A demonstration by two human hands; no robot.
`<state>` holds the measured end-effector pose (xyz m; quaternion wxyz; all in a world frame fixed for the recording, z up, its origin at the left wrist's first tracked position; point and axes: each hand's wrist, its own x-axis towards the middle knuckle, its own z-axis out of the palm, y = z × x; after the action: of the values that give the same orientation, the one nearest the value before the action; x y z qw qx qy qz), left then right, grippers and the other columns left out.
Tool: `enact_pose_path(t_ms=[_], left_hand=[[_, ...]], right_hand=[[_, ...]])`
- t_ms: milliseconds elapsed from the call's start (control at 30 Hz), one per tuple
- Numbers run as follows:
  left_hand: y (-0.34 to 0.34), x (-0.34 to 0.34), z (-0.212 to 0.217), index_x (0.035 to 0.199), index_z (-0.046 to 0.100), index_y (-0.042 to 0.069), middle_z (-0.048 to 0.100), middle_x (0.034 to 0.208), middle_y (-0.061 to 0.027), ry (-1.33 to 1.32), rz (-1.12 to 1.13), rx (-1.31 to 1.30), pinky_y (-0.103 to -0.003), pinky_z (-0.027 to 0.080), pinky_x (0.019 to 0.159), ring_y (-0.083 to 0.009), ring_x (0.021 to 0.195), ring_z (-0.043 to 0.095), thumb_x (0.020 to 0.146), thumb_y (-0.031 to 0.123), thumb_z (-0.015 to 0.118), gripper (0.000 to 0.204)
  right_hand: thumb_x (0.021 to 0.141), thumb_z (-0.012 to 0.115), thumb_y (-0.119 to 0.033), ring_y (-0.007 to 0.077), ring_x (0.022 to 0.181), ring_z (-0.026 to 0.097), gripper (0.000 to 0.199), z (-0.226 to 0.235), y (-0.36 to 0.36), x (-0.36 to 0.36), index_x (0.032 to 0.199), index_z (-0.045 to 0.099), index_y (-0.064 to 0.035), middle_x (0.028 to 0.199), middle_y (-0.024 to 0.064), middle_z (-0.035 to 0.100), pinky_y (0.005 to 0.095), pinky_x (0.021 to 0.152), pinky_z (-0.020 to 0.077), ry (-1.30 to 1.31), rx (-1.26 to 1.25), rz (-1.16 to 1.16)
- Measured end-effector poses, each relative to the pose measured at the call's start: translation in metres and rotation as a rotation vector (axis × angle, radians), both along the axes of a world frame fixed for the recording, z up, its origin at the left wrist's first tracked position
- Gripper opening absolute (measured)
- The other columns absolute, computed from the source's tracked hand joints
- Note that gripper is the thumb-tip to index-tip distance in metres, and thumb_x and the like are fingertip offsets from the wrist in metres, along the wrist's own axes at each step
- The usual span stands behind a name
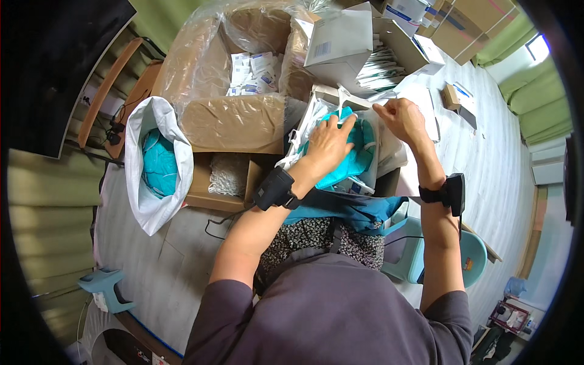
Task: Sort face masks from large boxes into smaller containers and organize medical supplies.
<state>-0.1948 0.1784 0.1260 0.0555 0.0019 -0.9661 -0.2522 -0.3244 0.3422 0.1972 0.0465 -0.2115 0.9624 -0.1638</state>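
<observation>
My left hand (330,145) lies with its fingers spread on a folded teal cloth item (360,157) with white ties. A white strap (345,96) sticks up just beyond its fingertips. The cloth rests in a lined cardboard box in front of me, among white material. To the right of the cloth, my right hand (404,121) is raised with its fingers curled together; whatever they may hold is hidden. Each wrist wears a black strapped device. Blue cloth (347,210) hangs across my lap.
At left stands a white sack (135,182) holding teal cloth (159,164). Ahead is a plastic-lined carton (234,125) with white sachets (255,72), and an open white box (340,45) beside flat packets (383,68). A small carton (201,198) holds white stringy material (229,175).
</observation>
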Motion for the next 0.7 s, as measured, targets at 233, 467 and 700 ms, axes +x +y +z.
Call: enact_pose_path(t_ms=[233, 467, 700], left_hand=[[0.003, 0.0, -0.014, 0.137, 0.056, 0.017, 0.057, 0.122, -0.0149, 0.149, -0.04, -0.11, -0.051, 0.05, 0.084, -0.0376, 0.104, 0.061, 0.087, 0.018, 0.071, 0.052], [0.003, -0.004, -0.026, 0.132, 0.06, 0.015, 0.058, 0.118, -0.012, 0.094, 0.085, -0.149, -0.05, 0.049, 0.08, -0.0347, 0.1, 0.062, 0.086, 0.017, 0.07, 0.047], [0.003, -0.008, -0.015, 0.124, 0.063, 0.009, 0.059, 0.126, -0.0134, 0.382, 0.132, -0.261, -0.045, 0.043, 0.085, -0.0299, 0.101, 0.06, 0.082, 0.019, 0.074, 0.044]], right_hand=[[0.078, 0.075, -0.024, 0.0378, 0.078, 0.069, 0.019, -0.022, 0.0, 0.008, 0.08, 0.072, -0.0058, 0.078, 0.0182, 0.07, 0.0464, 0.072, 0.0537, 0.144, -0.04, 0.092], [0.09, 0.069, -0.009, 0.0281, 0.078, 0.069, 0.011, -0.013, 0.032, 0.032, 0.095, 0.065, 0.001, 0.087, 0.0179, 0.07, 0.0365, 0.068, 0.0524, 0.239, -0.399, 0.007], [0.101, 0.063, -0.009, 0.0032, 0.072, 0.051, 0.009, 0.003, 0.093, 0.045, 0.098, 0.06, -0.0012, 0.08, -0.0019, 0.06, 0.0189, 0.063, 0.0407, 0.314, -0.916, -0.126]])
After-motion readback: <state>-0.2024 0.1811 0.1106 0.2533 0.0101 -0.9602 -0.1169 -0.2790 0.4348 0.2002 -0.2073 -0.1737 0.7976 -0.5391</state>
